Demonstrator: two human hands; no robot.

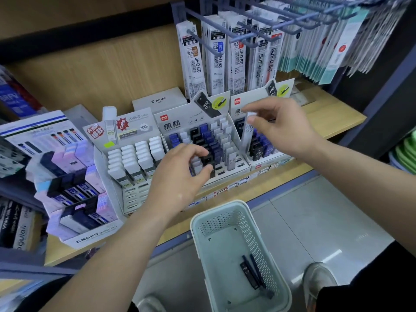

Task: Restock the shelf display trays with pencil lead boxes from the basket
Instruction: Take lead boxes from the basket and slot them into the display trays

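My left hand (180,174) pinches a black lead box (208,161) at the front of the middle display tray (244,168), among rows of black, blue and white boxes. My right hand (281,127) holds a white lead box (247,131) marked HB 0.7 upright over the left side of the right display tray (272,159). Below on the floor stands a pale green perforated basket (227,221) with a few black lead boxes (251,275) lying on its bottom.
A white-capped lead tray (132,158) and a MONO tray (74,183) stand on the wooden shelf (333,122) to the left. Pen refill packs (225,57) hang on hooks above the trays. My shoe (317,278) is on the grey floor beside the basket.
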